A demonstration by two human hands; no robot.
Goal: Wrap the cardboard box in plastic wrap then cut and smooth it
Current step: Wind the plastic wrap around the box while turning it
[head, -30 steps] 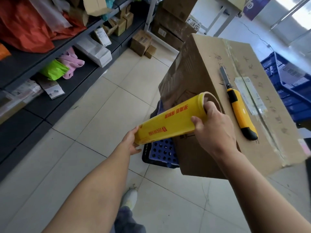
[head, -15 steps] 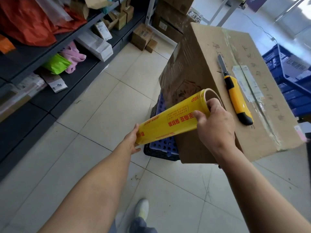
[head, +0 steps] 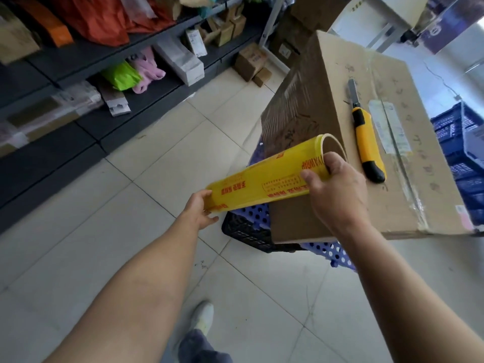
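A white shoe (head: pixel 203 317) and a dark trouser leg stand on a pale tiled floor (head: pixel 157 158). Two bare forearms reach forward from the bottom edge.

The left hand (head: pixel 199 209) cups the lower left end of a yellow roll of plastic wrap (head: pixel 264 184), its grip curled around that end. The right hand (head: pixel 337 189) holds the upper right end, its grip closed with the thumb across the outside and the fingers hooked over the open rim. The roll slants upward to the right, against the near corner of the cardboard box (head: pixel 432 166).

The large brown box rests on a blue perforated crate (head: pixel 327 250). Clear film (head: pixel 293 113) is stretched over its left side face, glossy and wrinkled. On the box's taped top, just beyond the right hand, lies a yellow utility knife (head: pixel 368 150), blade out and pointing away.

Farther off, dark shelves (head: pixel 104 56) on the left hold parcels and coloured bags, small cartons (head: pixel 250 61) sit on the floor, and another blue crate (head: pixel 466 142) is at the right.
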